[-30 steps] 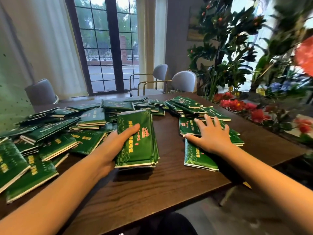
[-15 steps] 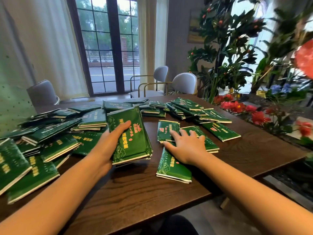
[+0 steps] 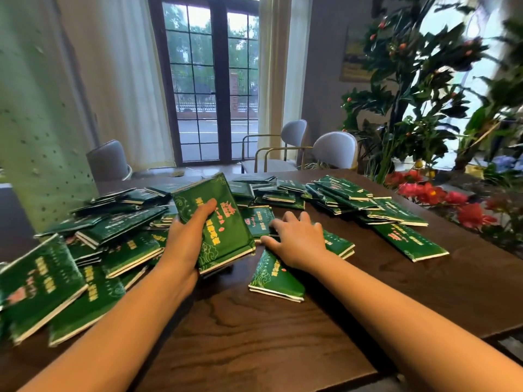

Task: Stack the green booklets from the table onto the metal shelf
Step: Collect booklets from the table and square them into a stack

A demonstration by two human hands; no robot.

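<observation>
Head view. The left hand (image 3: 188,244) grips a thick bundle (image 3: 226,236) of green booklets, with the thumb laid across the top cover and the other fingers hidden beneath. The bundle is tilted: far edge raised, near edge low over the worktop (image 3: 254,335). Just beside it, at 3 o'clock, the right hand (image 3: 300,241) lies palm down with fingers spread. It presses flat on a few loose booklets (image 3: 276,281) and grips nothing.

Outward from the hands:
- At 9 o'clock of the left hand, a large overlapping heap (image 3: 59,281) of booklets covers that side of the worktop.
- From 12 to 2 o'clock, the far rows (image 3: 348,193) of booklets lie fanned over one another.
- One single booklet (image 3: 410,241) lies apart at 3 o'clock of the right hand.
- Past the far edge stand grey chairs (image 3: 335,149), with potted plants (image 3: 410,94) at 2 o'clock.

Progress, as a judgement: the task is at an early collecting stage. One bundle is gathered, while most booklets are scattered on the worktop. The metal shelf is not in view, so nothing can be confirmed as stacked there. The loose booklets are yet to join the bundle, the bundle is yet to go to the shelf, and the heap and far rows remain.

Change: compared with half a second earlier, the right hand and the booklets under it have slid toward 9 o'clock, closing on the bundle. The bundle's far edge has tipped higher. One second earlier the right hand lay well apart at 3 o'clock.
</observation>
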